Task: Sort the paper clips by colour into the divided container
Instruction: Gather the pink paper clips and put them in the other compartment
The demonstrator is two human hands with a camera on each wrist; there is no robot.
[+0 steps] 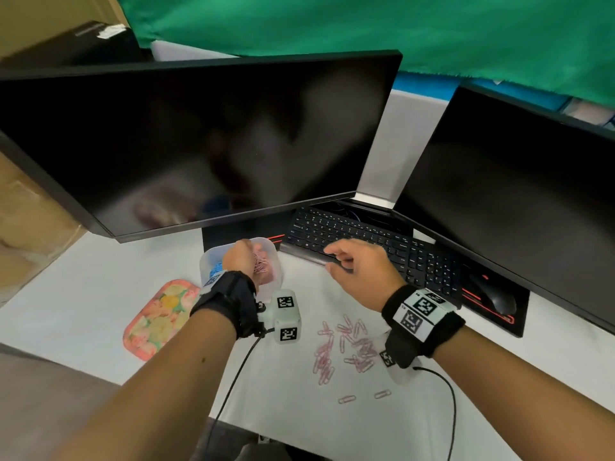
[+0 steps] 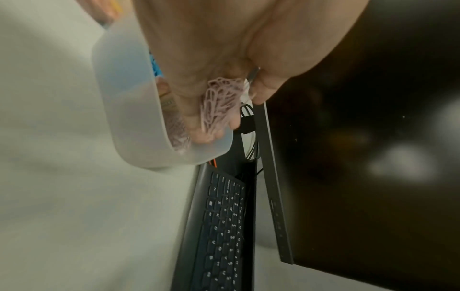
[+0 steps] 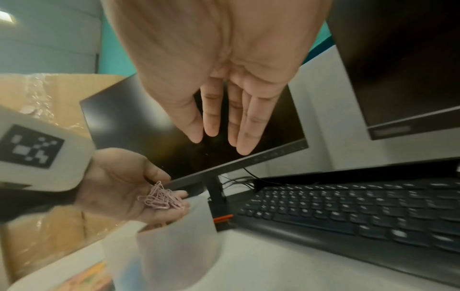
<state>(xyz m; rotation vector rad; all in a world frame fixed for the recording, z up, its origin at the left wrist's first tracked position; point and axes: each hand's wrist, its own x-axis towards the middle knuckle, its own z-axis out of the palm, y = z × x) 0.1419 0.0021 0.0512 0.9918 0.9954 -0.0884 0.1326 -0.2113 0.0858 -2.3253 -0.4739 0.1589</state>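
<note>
White desk top (image 1: 100, 287); big black monitor (image 1: 199, 138) at the back, black keyboard (image 1: 366, 247) to the right of the work. Translucent white plastic divided container (image 1: 271, 257) sits just in front of the monitor stand; blue clips (image 1: 215, 268) in its left compartment, pink ones in the right.

Left hand (image 1: 240, 257) is over the right compartment, palm cupped and tilted, fingers loosely curled round a bunch of pink paper clips (image 3: 161, 197) lying on palm and fingers. Looks like the tipping step. To do it well: keep the hand low over the pink side, roll the palm further, let the clips slide off the fingertips, keep clear of the divider so none spill onto blue.

Right hand (image 1: 361, 271) hovers near the keyboard edge, fingers straight and relaxed, holding nothing.

Loose pile of pink paper clips (image 1: 342, 347) lies on the desk near the right wrist, a few strays closer in. Sorting judged well along, not done.
</note>
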